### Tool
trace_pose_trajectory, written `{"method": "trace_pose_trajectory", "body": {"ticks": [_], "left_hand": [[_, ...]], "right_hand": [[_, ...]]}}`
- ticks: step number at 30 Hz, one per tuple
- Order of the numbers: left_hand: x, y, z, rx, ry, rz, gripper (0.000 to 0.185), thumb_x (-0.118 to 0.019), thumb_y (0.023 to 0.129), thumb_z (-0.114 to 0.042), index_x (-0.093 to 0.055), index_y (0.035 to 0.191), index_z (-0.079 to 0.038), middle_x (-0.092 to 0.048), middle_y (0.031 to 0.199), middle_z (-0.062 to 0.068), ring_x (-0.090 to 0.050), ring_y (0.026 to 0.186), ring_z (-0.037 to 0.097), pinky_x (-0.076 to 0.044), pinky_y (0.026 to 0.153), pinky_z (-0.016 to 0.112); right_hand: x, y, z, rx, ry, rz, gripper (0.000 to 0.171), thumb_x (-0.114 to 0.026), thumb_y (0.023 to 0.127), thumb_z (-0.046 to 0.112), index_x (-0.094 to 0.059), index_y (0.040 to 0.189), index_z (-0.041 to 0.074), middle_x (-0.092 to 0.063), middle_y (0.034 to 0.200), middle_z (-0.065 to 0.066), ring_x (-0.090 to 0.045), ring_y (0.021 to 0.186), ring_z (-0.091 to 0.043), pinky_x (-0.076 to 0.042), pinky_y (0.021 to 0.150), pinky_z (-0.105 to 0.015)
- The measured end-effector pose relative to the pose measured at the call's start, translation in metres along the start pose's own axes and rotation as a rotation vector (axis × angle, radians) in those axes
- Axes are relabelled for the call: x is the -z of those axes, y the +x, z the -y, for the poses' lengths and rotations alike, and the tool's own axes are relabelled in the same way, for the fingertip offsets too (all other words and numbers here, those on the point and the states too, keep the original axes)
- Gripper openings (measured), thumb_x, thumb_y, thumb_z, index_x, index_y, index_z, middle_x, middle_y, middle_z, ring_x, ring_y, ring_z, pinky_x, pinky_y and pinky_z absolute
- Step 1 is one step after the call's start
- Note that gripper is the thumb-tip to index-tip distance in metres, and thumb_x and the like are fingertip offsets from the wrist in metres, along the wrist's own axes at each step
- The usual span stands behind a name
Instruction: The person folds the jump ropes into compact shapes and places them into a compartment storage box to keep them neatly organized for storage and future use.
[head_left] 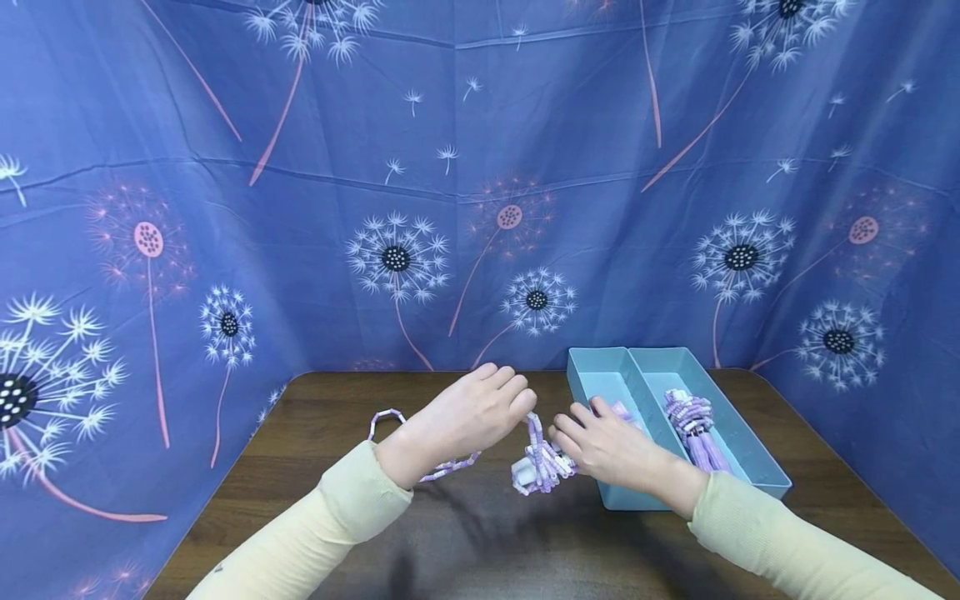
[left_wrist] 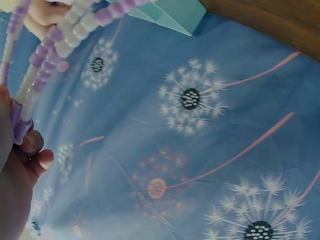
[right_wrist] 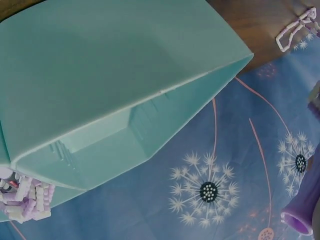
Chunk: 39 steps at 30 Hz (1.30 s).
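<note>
We see no readable writing. Our left hand (head_left: 472,412) pinches a purple and white beaded rope (head_left: 538,458) above the desk (head_left: 315,433), near its far edge. Our right hand (head_left: 611,446) grips the rope's bundled end beside a teal tray (head_left: 757,462). A second bundle (head_left: 693,421) lies inside. Our hands hide the grip.

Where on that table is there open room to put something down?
Bare wood lies in front of both hands and along the table's back left edge. It is crowded between the left hand, right hand, beaded rope and teal tray.
</note>
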<state>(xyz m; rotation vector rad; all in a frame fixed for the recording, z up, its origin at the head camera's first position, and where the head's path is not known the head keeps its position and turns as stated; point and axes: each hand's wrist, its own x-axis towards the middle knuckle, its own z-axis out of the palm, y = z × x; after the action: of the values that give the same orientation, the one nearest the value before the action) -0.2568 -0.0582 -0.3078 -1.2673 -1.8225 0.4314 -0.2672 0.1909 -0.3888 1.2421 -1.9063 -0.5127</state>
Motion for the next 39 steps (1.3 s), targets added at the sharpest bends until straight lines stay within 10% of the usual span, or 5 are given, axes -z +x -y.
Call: {"method": "trace_pose_trajectory", "body": {"ticks": [13, 23, 39], "left_hand": [[-0.022, -0.006, 0.011, 0.032, -0.095, 0.028, 0.013, -0.044, 0.097, -0.022, -0.049, 0.090, -0.012, -0.047, 0.079, -0.002, -0.044, 0.071, 0.016, -0.036, 0.067, 0.026], [-0.042, -0.017, 0.019, 0.065, -0.206, 0.066, 0.010, -0.041, 0.097, -0.010, -0.047, 0.089, -0.013, -0.047, 0.080, -0.004, -0.045, 0.074, 0.014, -0.037, 0.068, 0.024], [-0.066, -0.029, 0.015, 0.173, -0.333, 0.176, 0.009, -0.043, 0.093, -0.005, -0.049, 0.097, -0.011, -0.053, 0.087, -0.003, -0.050, 0.082, 0.012, -0.043, 0.076, 0.025]], "right_hand": [[0.011, 0.008, 0.002, 0.085, 0.055, -0.067, 0.030, -0.044, 0.081, 0.020, -0.056, 0.106, 0.008, -0.056, 0.098, -0.005, -0.050, 0.082, -0.023, -0.038, 0.071, -0.039], [0.017, 0.009, 0.001, 0.063, 0.126, -0.127, 0.052, -0.071, 0.065, 0.030, -0.055, 0.108, 0.006, -0.057, 0.103, -0.007, -0.053, 0.090, -0.023, -0.040, 0.076, -0.041], [0.017, 0.024, 0.006, -0.036, 0.277, -0.463, 0.031, -0.055, 0.085, 0.029, -0.057, 0.096, 0.000, -0.058, 0.095, -0.009, -0.055, 0.084, -0.024, -0.042, 0.072, -0.038]]}}
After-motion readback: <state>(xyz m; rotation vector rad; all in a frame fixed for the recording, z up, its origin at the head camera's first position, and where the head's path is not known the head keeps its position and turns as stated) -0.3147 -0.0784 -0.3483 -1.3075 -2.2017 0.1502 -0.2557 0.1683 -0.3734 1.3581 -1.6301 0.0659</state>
